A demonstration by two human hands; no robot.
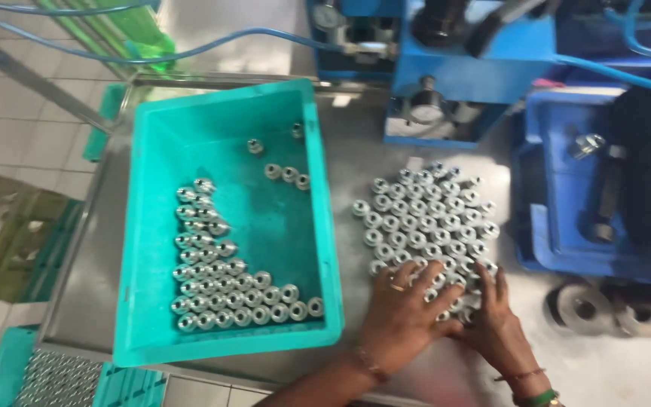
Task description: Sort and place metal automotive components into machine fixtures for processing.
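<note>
Several small shiny metal cylinder parts [425, 215] stand packed together in a cluster on the steel table [363, 162]. My left hand [404, 313] lies flat over the near edge of that cluster, fingers spread and touching the parts. Close beside it, my right hand [495, 324] rests on the cluster's near right edge, fingers curled against the parts. Neither hand visibly grips a part. A teal plastic bin [152, 226] stands to the left, holding several of the same parts [216, 290] in rows along its near-left corner.
A blue machine [465, 71] with gauges and hoses stands at the table's far side. On the right sits a blue plastic crate [559, 226], with round metal discs [585, 307] in front of it. Tiled floor lies to the left.
</note>
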